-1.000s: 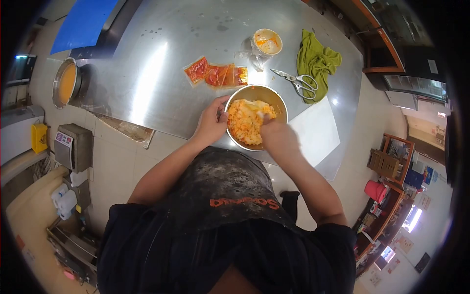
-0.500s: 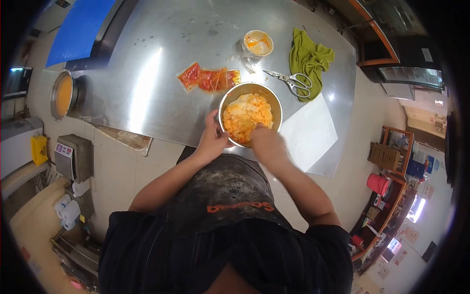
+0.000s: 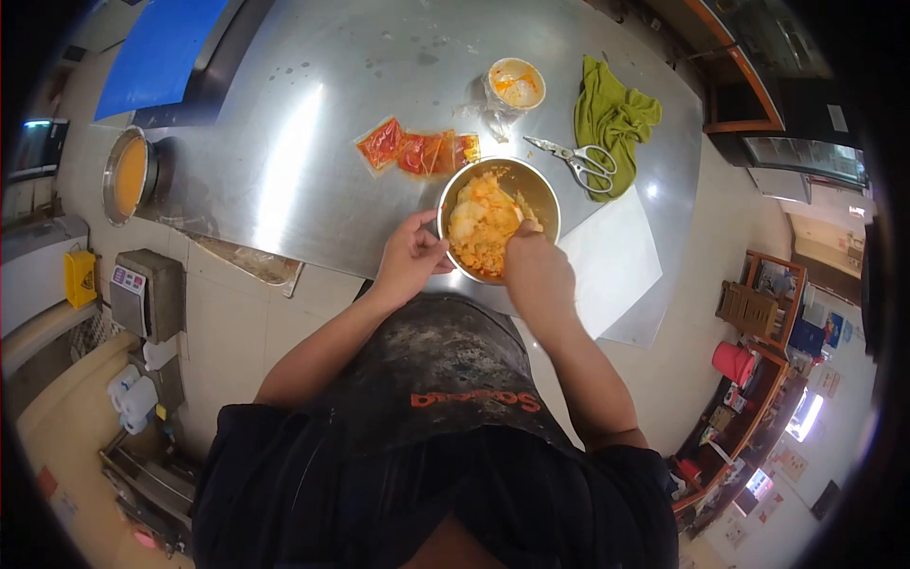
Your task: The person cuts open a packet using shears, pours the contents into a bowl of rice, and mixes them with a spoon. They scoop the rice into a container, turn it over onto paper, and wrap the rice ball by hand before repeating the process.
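A round metal bowl [image 3: 548, 194] stands near the front edge of the steel table, with an orange and pale yellow mixture [image 3: 482, 225] inside. My left hand [image 3: 411, 258] holds the bowl's left rim, thumb and fingers against it. My right hand [image 3: 538, 270] is closed over the right side of the bowl, at the mixture, on what looks like a utensil; most of it is hidden. Behind the bowl lie red sauce packets [image 3: 417, 152]. Beyond them is a white tub [image 3: 517, 83] with orange residue, beside crumpled clear plastic.
Scissors [image 3: 580, 163] lie by a green cloth [image 3: 611, 119] at the right back. A white sheet [image 3: 611, 266] lies right of the bowl. At the far left is a metal bowl of orange liquid [image 3: 130, 177]. A scale [image 3: 142, 294] stands left, below table level.
My right hand has moved within the bowl, up and to the right, and the mixture has shifted, baring more of the bowl's right inner wall. The whole view has shifted slightly.
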`<action>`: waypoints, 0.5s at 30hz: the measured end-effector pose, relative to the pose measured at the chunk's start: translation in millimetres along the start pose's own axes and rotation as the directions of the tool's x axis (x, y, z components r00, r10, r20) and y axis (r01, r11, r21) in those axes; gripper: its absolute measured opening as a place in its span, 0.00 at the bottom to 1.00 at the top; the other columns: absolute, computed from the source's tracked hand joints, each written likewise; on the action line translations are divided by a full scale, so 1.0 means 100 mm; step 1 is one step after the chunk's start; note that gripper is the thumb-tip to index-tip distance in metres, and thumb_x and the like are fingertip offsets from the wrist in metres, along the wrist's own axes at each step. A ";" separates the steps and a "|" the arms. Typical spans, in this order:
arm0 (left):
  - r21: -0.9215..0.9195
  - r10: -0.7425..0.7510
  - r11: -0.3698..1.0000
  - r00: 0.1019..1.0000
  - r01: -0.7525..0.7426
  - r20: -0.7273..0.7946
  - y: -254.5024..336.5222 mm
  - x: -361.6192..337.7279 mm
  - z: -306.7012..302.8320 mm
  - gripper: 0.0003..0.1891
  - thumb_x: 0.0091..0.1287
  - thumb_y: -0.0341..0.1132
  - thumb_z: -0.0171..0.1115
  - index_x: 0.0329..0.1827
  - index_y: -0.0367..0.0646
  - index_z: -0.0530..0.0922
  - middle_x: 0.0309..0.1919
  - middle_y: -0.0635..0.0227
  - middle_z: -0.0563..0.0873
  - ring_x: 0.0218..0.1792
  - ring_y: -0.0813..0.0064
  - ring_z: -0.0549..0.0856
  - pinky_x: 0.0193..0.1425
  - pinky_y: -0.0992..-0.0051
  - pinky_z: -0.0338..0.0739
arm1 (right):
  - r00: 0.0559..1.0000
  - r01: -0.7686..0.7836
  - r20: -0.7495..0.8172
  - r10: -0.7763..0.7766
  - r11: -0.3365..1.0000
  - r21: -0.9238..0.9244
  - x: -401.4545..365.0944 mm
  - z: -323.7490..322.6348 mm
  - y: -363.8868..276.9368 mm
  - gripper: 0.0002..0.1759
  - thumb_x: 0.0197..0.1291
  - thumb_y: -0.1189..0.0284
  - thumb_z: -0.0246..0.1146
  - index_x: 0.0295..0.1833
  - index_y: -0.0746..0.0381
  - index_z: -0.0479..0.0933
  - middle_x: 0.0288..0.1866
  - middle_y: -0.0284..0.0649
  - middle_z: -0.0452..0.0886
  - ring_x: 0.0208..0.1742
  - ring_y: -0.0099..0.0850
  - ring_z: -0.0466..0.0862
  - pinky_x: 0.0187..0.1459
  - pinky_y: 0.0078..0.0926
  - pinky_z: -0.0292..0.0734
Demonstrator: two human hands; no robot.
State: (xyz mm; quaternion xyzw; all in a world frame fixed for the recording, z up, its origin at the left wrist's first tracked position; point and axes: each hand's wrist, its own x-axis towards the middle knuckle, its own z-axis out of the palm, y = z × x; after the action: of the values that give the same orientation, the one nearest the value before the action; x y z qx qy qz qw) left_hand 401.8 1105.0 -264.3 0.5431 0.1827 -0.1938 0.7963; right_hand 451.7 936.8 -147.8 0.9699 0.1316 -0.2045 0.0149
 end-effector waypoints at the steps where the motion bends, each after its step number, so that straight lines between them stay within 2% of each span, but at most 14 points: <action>1: -0.037 -0.011 0.999 1.000 0.012 0.009 -0.02 0.00 0.02 0.28 0.71 0.24 0.57 0.71 0.38 0.57 0.35 0.64 0.82 0.35 0.72 0.87 0.44 0.69 0.87 | 1.000 0.007 0.006 -0.007 1.000 -0.027 -0.07 -0.01 -0.15 0.10 0.61 0.77 0.57 0.41 0.73 0.78 0.35 0.54 0.81 0.35 0.43 0.88 0.34 0.36 0.85; 2: -0.075 -0.016 0.997 1.000 0.018 0.017 -0.02 0.03 0.04 0.27 0.71 0.24 0.57 0.71 0.38 0.57 0.35 0.65 0.81 0.35 0.72 0.86 0.44 0.69 0.87 | 1.000 0.018 0.007 -0.017 0.998 -0.056 -0.09 -0.01 -0.25 0.09 0.59 0.77 0.58 0.39 0.72 0.80 0.38 0.56 0.80 0.38 0.42 0.87 0.36 0.36 0.85; 3: -0.113 -0.021 0.993 1.000 0.024 0.023 -0.02 0.03 0.07 0.27 0.71 0.23 0.56 0.70 0.38 0.57 0.34 0.65 0.81 0.34 0.73 0.86 0.44 0.69 0.88 | 0.999 0.046 0.009 -0.046 0.996 -0.082 -0.06 0.12 -0.27 0.09 0.59 0.77 0.59 0.39 0.72 0.80 0.38 0.55 0.80 0.37 0.42 0.87 0.36 0.35 0.85; 4: -0.115 -0.026 0.993 1.000 0.026 0.002 0.03 0.01 0.11 0.25 0.70 0.22 0.55 0.68 0.36 0.56 0.34 0.64 0.80 0.33 0.74 0.86 0.40 0.73 0.88 | 0.997 0.075 0.011 -0.074 0.991 -0.107 -0.01 0.34 -0.27 0.09 0.59 0.76 0.59 0.39 0.72 0.81 0.37 0.54 0.81 0.36 0.43 0.87 0.36 0.35 0.85; 6: -0.107 -0.003 0.994 1.000 0.005 0.015 0.02 0.00 0.11 0.26 0.70 0.22 0.55 0.68 0.36 0.57 0.35 0.64 0.80 0.33 0.74 0.86 0.41 0.72 0.88 | 0.993 0.117 0.006 -0.117 0.988 -0.104 0.07 0.37 -0.20 0.09 0.58 0.76 0.60 0.40 0.72 0.81 0.37 0.52 0.81 0.36 0.43 0.87 0.35 0.35 0.85; 8: -0.096 0.014 0.995 1.000 -0.012 0.015 0.00 0.00 0.10 0.26 0.70 0.22 0.55 0.68 0.36 0.57 0.36 0.63 0.80 0.34 0.74 0.87 0.41 0.72 0.88 | 0.988 0.152 0.012 -0.152 0.987 -0.053 0.05 0.03 -0.01 0.09 0.58 0.76 0.60 0.40 0.72 0.81 0.38 0.52 0.81 0.36 0.42 0.87 0.35 0.35 0.85; 11: -0.096 0.008 0.995 1.000 -0.008 0.004 0.00 -0.02 0.12 0.25 0.71 0.22 0.55 0.69 0.36 0.57 0.37 0.64 0.80 0.35 0.73 0.87 0.42 0.71 0.88 | 0.986 0.050 0.162 -0.032 0.993 -0.109 -0.17 -0.40 -0.15 0.09 0.57 0.77 0.59 0.40 0.71 0.81 0.38 0.51 0.81 0.37 0.42 0.87 0.35 0.35 0.85; 12: -0.101 -0.002 0.995 1.000 0.002 0.004 0.00 0.00 0.11 0.26 0.72 0.23 0.55 0.70 0.37 0.57 0.37 0.65 0.80 0.35 0.73 0.87 0.43 0.71 0.88 | 0.993 0.032 0.115 -0.018 0.993 -0.117 -0.18 -0.09 -0.18 0.08 0.57 0.78 0.59 0.39 0.69 0.82 0.37 0.50 0.82 0.38 0.43 0.88 0.37 0.35 0.85; 15: -0.063 0.004 0.998 1.000 -0.003 0.002 -0.02 0.01 0.13 0.26 0.72 0.24 0.55 0.70 0.38 0.57 0.37 0.65 0.80 0.36 0.73 0.87 0.44 0.71 0.87 | 0.978 0.205 0.062 -0.199 0.970 -0.131 0.01 0.41 0.04 0.08 0.57 0.77 0.58 0.39 0.67 0.82 0.35 0.49 0.82 0.38 0.44 0.87 0.38 0.36 0.84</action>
State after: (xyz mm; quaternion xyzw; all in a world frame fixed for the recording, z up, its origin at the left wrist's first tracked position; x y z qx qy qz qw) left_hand 402.9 1092.4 -261.7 0.5180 0.1870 -0.1871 0.8135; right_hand 437.4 929.9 -186.0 0.9429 0.2429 -0.2189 0.0634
